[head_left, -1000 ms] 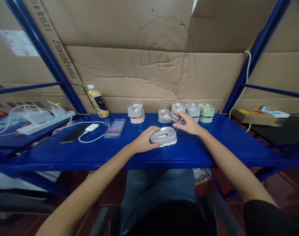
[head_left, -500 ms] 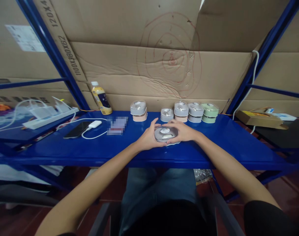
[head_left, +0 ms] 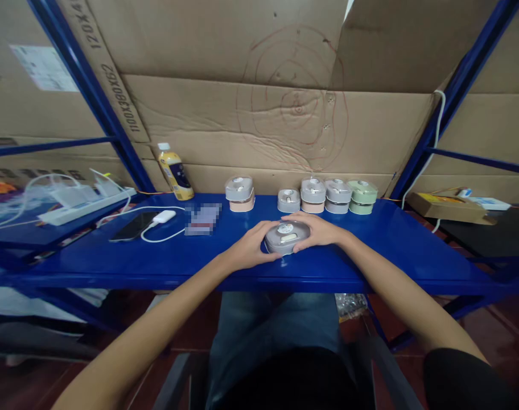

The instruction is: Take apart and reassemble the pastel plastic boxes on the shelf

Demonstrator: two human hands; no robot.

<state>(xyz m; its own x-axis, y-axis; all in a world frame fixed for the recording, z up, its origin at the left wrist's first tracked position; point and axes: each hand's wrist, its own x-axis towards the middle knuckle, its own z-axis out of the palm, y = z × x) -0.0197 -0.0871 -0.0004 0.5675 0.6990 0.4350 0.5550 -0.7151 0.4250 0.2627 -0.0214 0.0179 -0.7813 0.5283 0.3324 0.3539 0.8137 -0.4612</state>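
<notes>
A small grey oval box (head_left: pixel 280 245) rests on the blue tabletop in front of me, covered by a clear lid (head_left: pixel 300 228) with a round white label. My left hand (head_left: pixel 253 246) curves round the box's left side, its thumb along the near edge. From the right, my right hand (head_left: pixel 318 230) grips the lidded box, with fingers over the far side and the thumb at the front. A single grey box (head_left: pixel 288 200) with a clear lid stands just behind my hands.
Stacked lidded boxes stand along the back: a grey-and-pink stack (head_left: pixel 239 195) to the left, and several to the right, ending with a green stack (head_left: pixel 362 197). A yellow bottle (head_left: pixel 176 172), a phone (head_left: pixel 134 226) and a white cable (head_left: pixel 163 241) occupy the left side.
The clear lid in my right hand came over from behind onto the grey box. Both hands now hold the lidded box, and my left hand has shifted slightly lower along its side.
</notes>
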